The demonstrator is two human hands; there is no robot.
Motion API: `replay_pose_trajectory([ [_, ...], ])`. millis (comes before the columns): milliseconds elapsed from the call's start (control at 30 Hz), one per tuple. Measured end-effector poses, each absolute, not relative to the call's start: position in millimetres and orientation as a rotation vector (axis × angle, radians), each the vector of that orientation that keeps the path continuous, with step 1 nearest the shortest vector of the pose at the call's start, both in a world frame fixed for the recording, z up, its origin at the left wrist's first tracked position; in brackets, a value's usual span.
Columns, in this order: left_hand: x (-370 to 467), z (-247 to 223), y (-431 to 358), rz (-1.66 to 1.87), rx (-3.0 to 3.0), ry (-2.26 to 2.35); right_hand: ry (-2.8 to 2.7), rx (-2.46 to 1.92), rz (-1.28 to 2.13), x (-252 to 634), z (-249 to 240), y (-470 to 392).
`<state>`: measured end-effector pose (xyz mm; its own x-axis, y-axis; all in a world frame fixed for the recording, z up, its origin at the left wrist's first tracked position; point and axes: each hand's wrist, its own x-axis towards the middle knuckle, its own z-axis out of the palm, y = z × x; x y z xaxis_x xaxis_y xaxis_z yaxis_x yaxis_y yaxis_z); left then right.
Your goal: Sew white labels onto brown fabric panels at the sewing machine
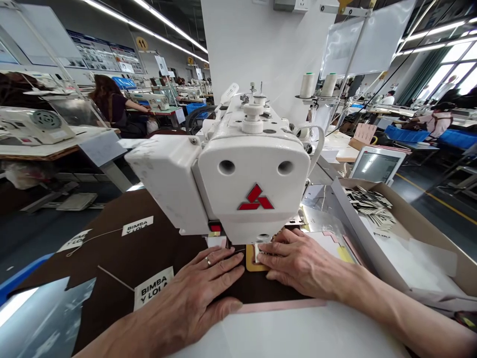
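My left hand (203, 283) lies flat on the dark brown fabric (112, 238), fingers stretched out and a ring on one of them. Just left of its wrist is a white label (153, 287) printed BIMBA Y LOLA. My right hand (303, 261) rests with slightly bent fingers on a small white label (257, 253), pressing it down within a yellow plate (255, 266). Both hands are close under the head of a white sewing machine (253, 174), which hides the needle area. Part of the small label is covered by my fingers.
Two more labels (137, 226) lie on the fabric at left, with loose threads. At right stands a cardboard box (421, 241) holding a pile of labels (368, 204). Behind are thread cones (307, 85) and a tablet-like screen (377, 164). A co-worker (112, 104) sits at back left.
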<state>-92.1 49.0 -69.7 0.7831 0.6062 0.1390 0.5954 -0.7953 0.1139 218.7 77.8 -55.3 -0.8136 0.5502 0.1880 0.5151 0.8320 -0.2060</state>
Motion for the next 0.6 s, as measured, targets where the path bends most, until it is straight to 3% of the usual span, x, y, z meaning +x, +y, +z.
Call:
replay_pose_trajectory([
  [600,-90.5,-64.9,48.0,0.310,2.865,0.974,-2.746,-0.779,0.167,221.8,-60.4,77.7],
])
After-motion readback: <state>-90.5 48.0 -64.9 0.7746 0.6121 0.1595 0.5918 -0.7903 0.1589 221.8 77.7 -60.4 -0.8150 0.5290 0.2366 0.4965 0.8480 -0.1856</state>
